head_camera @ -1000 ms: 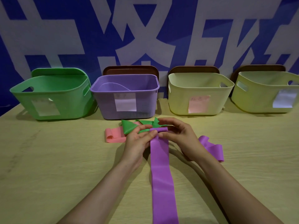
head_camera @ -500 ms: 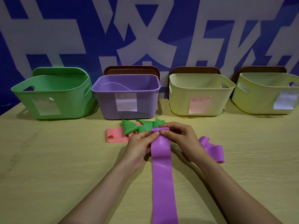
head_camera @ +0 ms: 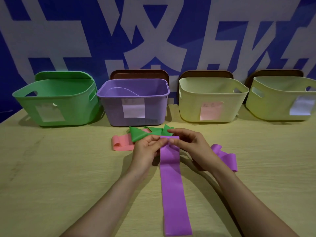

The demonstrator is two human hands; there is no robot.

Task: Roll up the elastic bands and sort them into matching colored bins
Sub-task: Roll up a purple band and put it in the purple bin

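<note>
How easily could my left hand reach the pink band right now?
Probably yes, the way looks free: the pink band lies just left of the left hand, only its right end under the green band. But that hand is pinching the purple band.

R-most bin (head_camera: 280, 103) cut by edge | labels (head_camera: 133, 108) unreadable | pink band (head_camera: 119, 142) part-hidden

Fuller roll on purple band (head_camera: 173, 185)

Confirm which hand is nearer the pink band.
Left. The left hand is just beside the pink band, at its right edge; the right hand is farther off, on the other side of the purple band that both hands pinch.
</note>
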